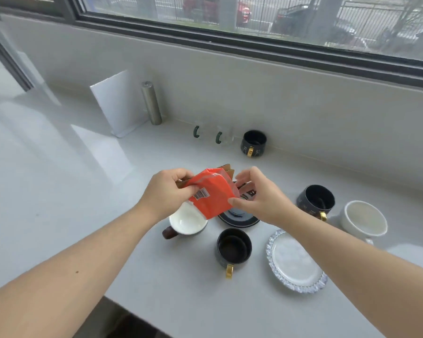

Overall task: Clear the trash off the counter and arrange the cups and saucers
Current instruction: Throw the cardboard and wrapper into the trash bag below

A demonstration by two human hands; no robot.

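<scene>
Above the counter's middle, my left hand (167, 192) grips an orange wrapper (211, 195) with a barcode, along with brown cardboard pieces (227, 168) behind it. My right hand (257, 198) pinches the wrapper's right edge. Beneath them lie a white-lined mug with a brown handle (187, 223) and a dark saucer (238, 219). A black cup with a gold handle (233, 247) stands in front. To the right are a white silver-rimmed saucer (294, 262), another black cup (316, 200) and a white cup (364, 218).
Along the back wall stand two clear glass mugs with green handles (217, 137), a black cup (253, 142), a steel cylinder (152, 103) and a leaning white board (117, 103). The counter's front edge (137, 313) runs diagonally at the bottom.
</scene>
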